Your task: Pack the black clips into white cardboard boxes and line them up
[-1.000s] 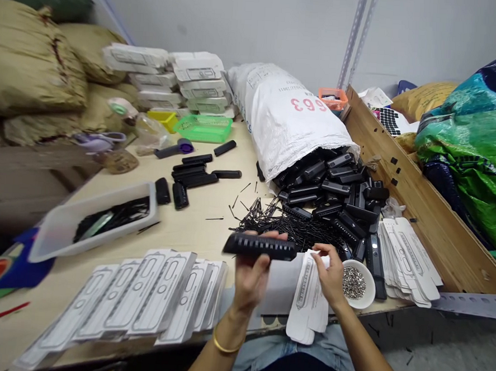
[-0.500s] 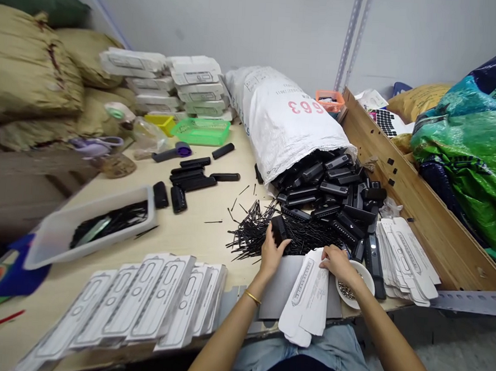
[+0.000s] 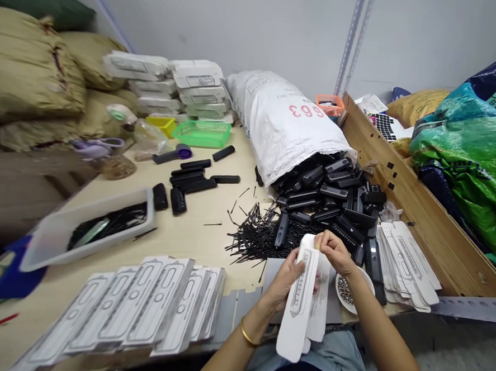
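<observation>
Both my hands hold a flat white printed carton sleeve [image 3: 297, 306] over the table's near edge. My left hand [image 3: 286, 277] grips its left side, fingers curled round it. My right hand [image 3: 332, 252] pinches its top end. More flat sleeves lie under it. A black comb-like part [image 3: 281, 230] lies on the heap of thin black pins [image 3: 257, 233] just beyond my hands. A small white bowl of tiny metal pieces [image 3: 344, 289] sits under my right wrist.
A white sack [image 3: 291, 124] spills black plastic parts [image 3: 335, 193]. Folded sleeves lie in a row [image 3: 148, 305] at the near left and in a stack [image 3: 407, 262] at the right. A white tray [image 3: 60, 235], a green basket [image 3: 203, 132], brown sacks and a wooden board [image 3: 415, 201] surround the table.
My left hand set the black comb-like part down on the pin heap, then came back to the sleeve. Both hands lifted the white sleeve off the pile.
</observation>
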`<state>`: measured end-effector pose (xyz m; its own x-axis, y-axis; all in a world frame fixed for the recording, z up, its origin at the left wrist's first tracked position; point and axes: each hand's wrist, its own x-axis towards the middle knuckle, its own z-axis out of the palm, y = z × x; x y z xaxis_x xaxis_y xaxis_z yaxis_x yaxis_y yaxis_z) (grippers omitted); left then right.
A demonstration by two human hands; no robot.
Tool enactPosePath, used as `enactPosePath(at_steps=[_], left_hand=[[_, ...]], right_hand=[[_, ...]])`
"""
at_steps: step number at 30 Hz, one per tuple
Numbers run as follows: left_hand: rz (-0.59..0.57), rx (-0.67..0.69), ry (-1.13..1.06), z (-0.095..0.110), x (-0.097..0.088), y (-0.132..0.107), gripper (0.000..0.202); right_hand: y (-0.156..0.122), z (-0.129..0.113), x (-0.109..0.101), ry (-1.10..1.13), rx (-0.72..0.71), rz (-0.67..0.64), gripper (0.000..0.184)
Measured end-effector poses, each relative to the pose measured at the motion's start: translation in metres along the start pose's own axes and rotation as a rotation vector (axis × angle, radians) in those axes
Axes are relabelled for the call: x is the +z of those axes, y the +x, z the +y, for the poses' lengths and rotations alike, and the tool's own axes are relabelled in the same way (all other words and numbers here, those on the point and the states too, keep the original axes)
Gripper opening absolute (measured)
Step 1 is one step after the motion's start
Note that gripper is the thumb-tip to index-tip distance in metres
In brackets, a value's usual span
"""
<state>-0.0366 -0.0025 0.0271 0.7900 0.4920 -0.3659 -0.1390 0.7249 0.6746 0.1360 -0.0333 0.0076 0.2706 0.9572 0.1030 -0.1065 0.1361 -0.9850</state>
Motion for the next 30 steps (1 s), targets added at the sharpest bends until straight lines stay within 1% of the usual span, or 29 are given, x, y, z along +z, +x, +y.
enactPosePath(at_steps=[2, 3, 4, 5, 7, 9, 12, 14, 17, 19, 22, 24, 26, 28, 30], left_hand=[[0.029, 0.086, 0.021, 0.003, -0.001, 0.002, 0.081], [0.050, 0.121, 0.038, 0.005, -0.002, 0.003, 0.082], [0.079, 0.146, 0.058, 0.006, -0.003, 0.003, 0.079], [0.105, 0.153, 0.081, 0.007, -0.003, 0.002, 0.075], [0.144, 0.123, 0.118, 0.007, -0.003, 0.000, 0.064], [0.195, 0.104, 0.130, 0.006, -0.002, -0.002, 0.063], [0.311, 0.153, 0.088, 0.005, -0.002, -0.001, 0.082], [0.356, 0.158, 0.091, 0.006, -0.004, 0.001, 0.091], [0.327, 0.174, 0.244, 0.004, -0.010, 0.002, 0.096], [0.308, 0.236, 0.390, 0.001, -0.014, 0.002, 0.100], [0.345, 0.301, 0.547, -0.003, -0.020, 0.002, 0.098], [0.357, 0.294, 0.597, -0.004, -0.022, 0.003, 0.097], [0.328, 0.263, 0.623, -0.002, -0.024, 0.004, 0.098], [0.288, 0.227, 0.648, 0.001, -0.027, 0.006, 0.099], [0.292, 0.197, 0.662, 0.001, -0.031, 0.008, 0.096]], right_hand=[[-0.004, 0.003, 0.014, -0.064, 0.005, 0.164, 0.030], [-0.007, 0.005, 0.022, -0.109, 0.014, 0.216, 0.026], [-0.010, 0.007, 0.030, -0.149, 0.023, 0.242, 0.025], [-0.013, 0.009, 0.037, -0.182, 0.028, 0.245, 0.026], [-0.017, 0.012, 0.048, -0.219, 0.030, 0.231, 0.029], [-0.018, 0.015, 0.055, -0.220, 0.032, 0.245, 0.028], [-0.017, 0.014, 0.059, -0.156, 0.034, 0.293, 0.019], [-0.016, 0.011, 0.060, -0.116, 0.031, 0.277, 0.021], [-0.011, 0.010, 0.061, -0.057, 0.067, 0.214, 0.021], [-0.005, 0.015, 0.061, -0.004, 0.100, 0.217, 0.024], [0.004, 0.024, 0.060, -0.002, 0.148, 0.238, 0.026], [0.004, 0.029, 0.061, -0.033, 0.168, 0.244, 0.029], [-0.002, 0.031, 0.064, -0.034, 0.158, 0.247, 0.030], [-0.012, 0.031, 0.066, -0.030, 0.125, 0.242, 0.028], [-0.021, 0.032, 0.065, -0.061, 0.103, 0.222, 0.024]])
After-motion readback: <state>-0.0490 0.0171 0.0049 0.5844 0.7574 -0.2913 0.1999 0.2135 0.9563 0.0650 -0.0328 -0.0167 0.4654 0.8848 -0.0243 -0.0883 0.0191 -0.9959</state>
